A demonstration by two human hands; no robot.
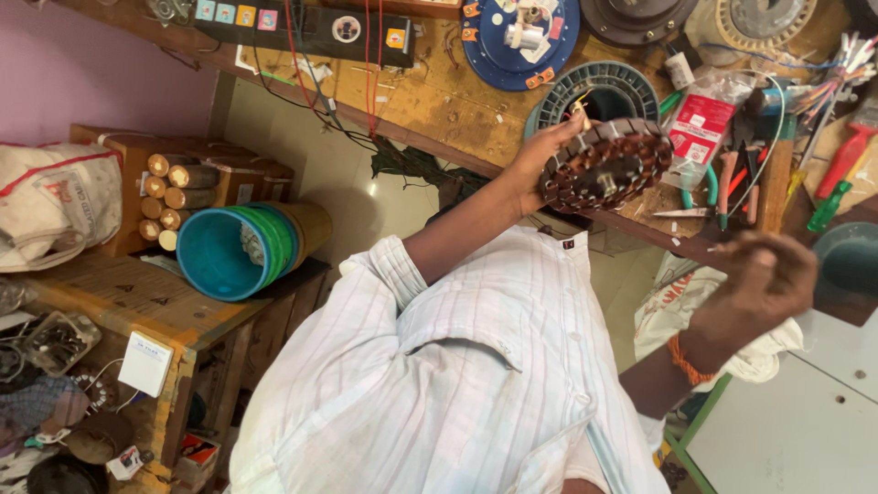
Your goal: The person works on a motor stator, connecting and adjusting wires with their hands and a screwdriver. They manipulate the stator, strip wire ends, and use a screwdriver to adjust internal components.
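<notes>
We're gripping the round wound stator [605, 166] by its rim w/ left hand [535, 160], held over the bench edge. Right hand [764, 279] is hanging apart, lower right, fingers loosely curled, blurred, apparently empty.

Stator [605, 166]: I see round wound motor core, copper-brown coils set radially around ring, dark slot segments at rim, pale metallic hub at centre. Held off workbench, tilted, coil face toward camera. I note grip at left edge only; opposite rim free. Position: above wooden bench edge, in front of grey-blue ribbed ring. Thin pale wire end projects near upper left rim. Fine winding detail blurred.
</notes>
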